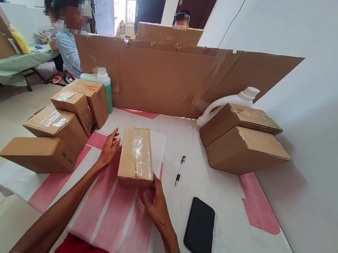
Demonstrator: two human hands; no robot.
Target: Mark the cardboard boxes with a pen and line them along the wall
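A taped cardboard box [135, 155] sits in front of me on the cloth-covered table. My right hand [156, 204] is at its near right corner, the fingers along the right side and the thumb by the front face, partly hidden by the box. To the left of the box, my left hand [110, 149] is open and apart from it, fingers stretched forward and holding nothing. A black-capped pen [180, 171] lies to the right of the box. Nearer me on that side is a black phone [200, 230], lying flat.
Several cardboard boxes [53, 123] stand along the left edge beside a green jug [108, 97]. Two boxes [247, 150] stand right, before a white jug [222, 104]. A cardboard panel [163, 79] closes off the back; a wall [323, 123] borders the right. People sit beyond.
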